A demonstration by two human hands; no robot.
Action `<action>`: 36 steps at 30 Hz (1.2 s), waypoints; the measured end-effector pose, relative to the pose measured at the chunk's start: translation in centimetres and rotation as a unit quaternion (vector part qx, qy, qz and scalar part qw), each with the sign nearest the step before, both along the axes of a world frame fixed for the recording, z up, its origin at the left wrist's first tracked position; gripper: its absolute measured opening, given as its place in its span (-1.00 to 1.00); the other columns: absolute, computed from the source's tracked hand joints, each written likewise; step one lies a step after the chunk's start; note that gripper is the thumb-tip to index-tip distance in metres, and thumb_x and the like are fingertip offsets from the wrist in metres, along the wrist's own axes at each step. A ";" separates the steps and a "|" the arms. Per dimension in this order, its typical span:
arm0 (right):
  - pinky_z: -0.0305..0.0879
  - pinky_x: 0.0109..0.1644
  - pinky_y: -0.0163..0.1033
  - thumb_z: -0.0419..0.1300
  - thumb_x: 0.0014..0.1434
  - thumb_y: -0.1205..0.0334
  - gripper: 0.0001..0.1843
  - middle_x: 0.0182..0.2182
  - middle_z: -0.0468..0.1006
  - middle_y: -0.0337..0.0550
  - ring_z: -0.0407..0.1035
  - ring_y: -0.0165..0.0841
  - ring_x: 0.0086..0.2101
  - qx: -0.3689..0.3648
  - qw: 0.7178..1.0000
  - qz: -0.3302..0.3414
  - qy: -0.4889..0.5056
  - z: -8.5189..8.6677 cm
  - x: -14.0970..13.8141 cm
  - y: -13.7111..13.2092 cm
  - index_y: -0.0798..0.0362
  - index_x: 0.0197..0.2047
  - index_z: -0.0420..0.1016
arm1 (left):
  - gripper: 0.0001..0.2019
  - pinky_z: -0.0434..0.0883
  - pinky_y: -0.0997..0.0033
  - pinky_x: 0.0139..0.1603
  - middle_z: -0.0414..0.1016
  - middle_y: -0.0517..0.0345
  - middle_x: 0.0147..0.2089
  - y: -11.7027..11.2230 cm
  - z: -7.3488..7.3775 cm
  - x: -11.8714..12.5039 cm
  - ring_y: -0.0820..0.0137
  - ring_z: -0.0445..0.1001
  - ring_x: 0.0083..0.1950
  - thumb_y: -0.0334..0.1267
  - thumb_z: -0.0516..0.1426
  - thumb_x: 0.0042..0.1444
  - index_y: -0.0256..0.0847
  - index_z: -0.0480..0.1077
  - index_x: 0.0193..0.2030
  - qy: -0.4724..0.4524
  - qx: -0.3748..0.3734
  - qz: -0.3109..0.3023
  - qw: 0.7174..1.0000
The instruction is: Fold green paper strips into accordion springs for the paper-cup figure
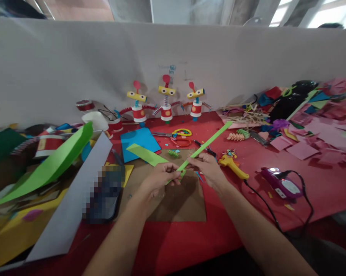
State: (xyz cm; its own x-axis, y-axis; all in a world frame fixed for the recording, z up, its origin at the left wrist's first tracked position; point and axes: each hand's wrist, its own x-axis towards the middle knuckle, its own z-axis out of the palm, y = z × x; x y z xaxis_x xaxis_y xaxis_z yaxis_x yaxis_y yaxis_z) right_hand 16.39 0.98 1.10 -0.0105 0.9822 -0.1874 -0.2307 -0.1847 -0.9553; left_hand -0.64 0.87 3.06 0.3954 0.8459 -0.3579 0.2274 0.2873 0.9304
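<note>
Above a brown board (187,203) on a red table (190,241), the left hand (163,176) pinches the lower part of a narrow green strip (209,143); the right hand (205,166) grips it farther along, its free end slanting up rightward. A wider green piece (145,154) reaches from beside the left hand over a blue card (138,137). Beyond lie a green coil (173,154) and scissors (182,132); rightward, a yellow glue gun (234,167).

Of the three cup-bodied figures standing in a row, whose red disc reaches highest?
The middle figure: its red disc tops those of the left figure and the right figure in the picture.
</note>
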 end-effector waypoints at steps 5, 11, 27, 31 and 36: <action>0.24 -0.45 -0.40 0.36 -0.20 0.13 -0.75 -0.56 0.54 -0.23 0.44 -0.44 -0.50 0.002 0.999 -0.030 0.020 0.4 0.8 0.2 0.11 -0.47 0.47 | -0.86 0.23 0.54 -0.51 0.42 0.19 -0.45 0.1 0.3 -0.9 0.52 0.42 -0.49 -0.28 0.18 -0.10 -0.28 0.37 -0.38 -0.010 -0.008 -0.020 1.000; 0.24 -0.48 -0.43 0.37 -0.22 0.15 -0.75 -0.59 0.53 -0.23 0.43 -0.46 -0.53 -0.002 0.998 -0.052 0.041 0.5 1.2 0.5 0.11 -0.49 0.48 | -0.87 0.25 0.53 -0.49 0.41 0.19 -0.49 0.3 0.3 -1.3 0.51 0.41 -0.48 -0.28 0.16 -0.08 -0.28 0.38 -0.38 0.007 0.005 -0.033 0.999; 0.26 -0.54 -0.44 0.34 -0.21 0.25 -0.84 -0.64 0.50 -0.24 0.44 -0.45 -0.54 0.022 0.974 -0.207 0.090 0.4 3.9 1.9 0.11 -0.54 0.46 | -0.82 0.06 0.56 -0.59 0.40 0.22 -0.50 1.3 0.8 -2.9 0.61 0.22 -0.62 -0.25 0.12 -0.08 -0.29 0.38 -0.33 0.093 0.018 0.005 0.995; 0.27 -0.54 -0.44 0.34 -0.23 0.27 -0.85 -0.63 0.50 -0.26 0.43 -0.46 -0.54 0.018 0.968 -0.230 0.097 0.8 4.5 2.0 0.10 -0.53 0.47 | -0.80 0.09 0.55 -0.57 0.42 0.21 -0.49 1.3 1.1 -3.0 0.60 0.24 -0.61 -0.23 0.15 -0.11 -0.29 0.39 -0.33 0.098 0.012 0.008 0.995; 0.27 -0.53 -0.41 0.33 -0.22 0.23 -0.84 -0.61 0.50 -0.25 0.43 -0.43 -0.52 0.028 0.972 -0.225 0.064 0.7 4.1 2.1 0.08 -0.51 0.47 | -0.81 0.16 0.54 -0.56 0.45 0.19 -0.48 1.3 0.8 -3.2 0.56 0.32 -0.57 -0.24 0.16 -0.12 -0.28 0.38 -0.33 0.080 0.012 0.026 0.996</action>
State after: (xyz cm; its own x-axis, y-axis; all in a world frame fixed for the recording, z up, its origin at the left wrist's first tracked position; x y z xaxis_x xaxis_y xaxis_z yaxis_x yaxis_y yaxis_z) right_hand 20.51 3.04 1.85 0.4028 0.9015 -0.1584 -0.3931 0.0141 -0.9194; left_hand -3.81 2.21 3.88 0.2903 0.8727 -0.3927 0.3583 0.2814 0.8902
